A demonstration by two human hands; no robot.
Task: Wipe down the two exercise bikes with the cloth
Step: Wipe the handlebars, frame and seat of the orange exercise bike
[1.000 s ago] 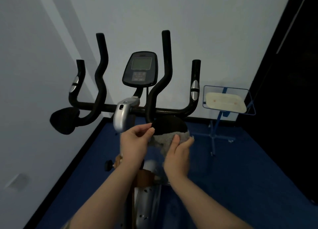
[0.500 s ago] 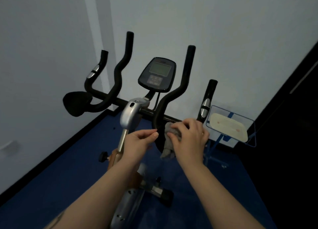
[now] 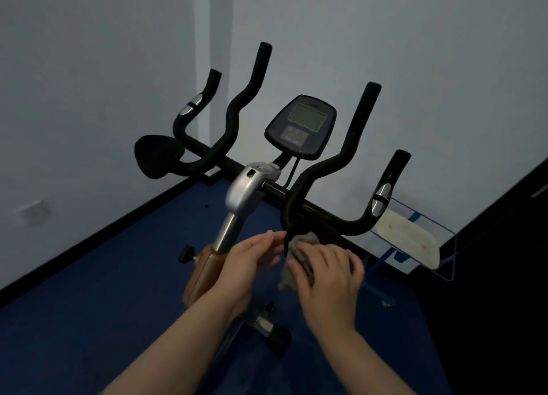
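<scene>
Right hand (image 3: 327, 271) grip clamped on grey cloth (image 3: 292, 273) against exercise bike (image 3: 299, 198) pad, left hand (image 3: 247, 261) fingers apart

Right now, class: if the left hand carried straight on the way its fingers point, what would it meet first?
Probably the lower end of the black handlebar, just ahead of the left hand fingertips; the grey cloth sits beside it. Depth is unclear.
</scene>
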